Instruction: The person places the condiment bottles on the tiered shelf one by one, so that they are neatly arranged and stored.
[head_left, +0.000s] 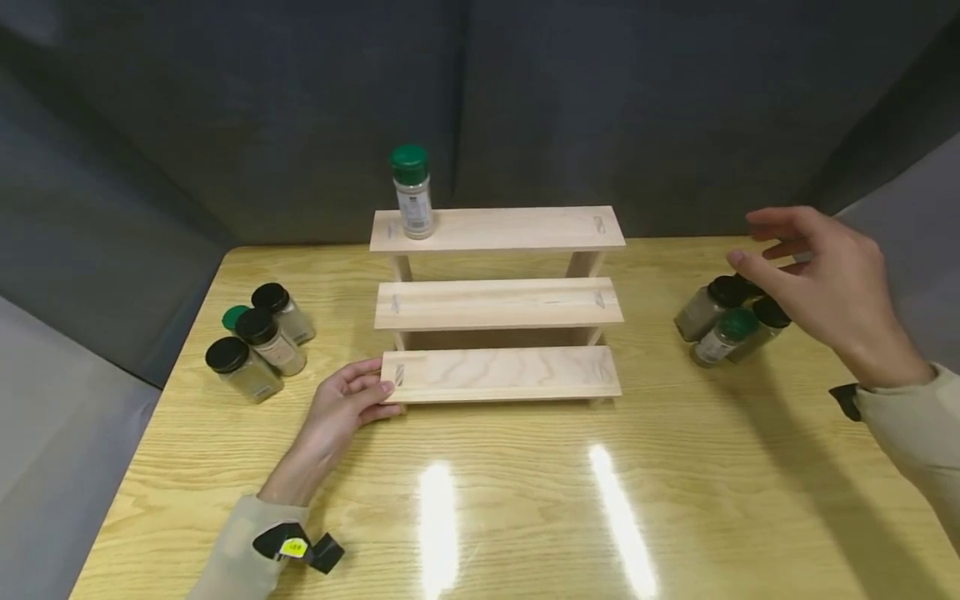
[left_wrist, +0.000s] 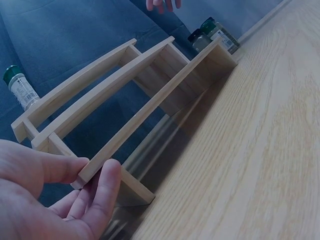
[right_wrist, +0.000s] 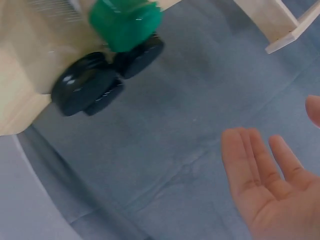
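A three-tier wooden shelf rack (head_left: pixel 502 372) stands on the table. At the left end of its lowest board, my left hand (head_left: pixel 345 404) pinches the board between thumb and fingers, as the left wrist view also shows. A green-capped spice jar (head_left: pixel 412 196) stands upright at the left of the top board. On the right, my right hand (head_left: pixel 836 279) hovers, fingers apart and holding nothing, above a cluster of spice jars. That cluster has a green-capped jar (head_left: pixel 722 340) in front and black-capped jars (head_left: pixel 702 310) around it, partly hidden by one another and by the hand.
Left of the rack stands another group of spice jars (head_left: pixel 279 350), mostly black-capped, with one green cap (head_left: pixel 235 317) behind. The wooden table (head_left: pixel 517 517) ends at a dark fabric backdrop (head_left: pixel 300 125). Bright reflections lie on the table's front part.
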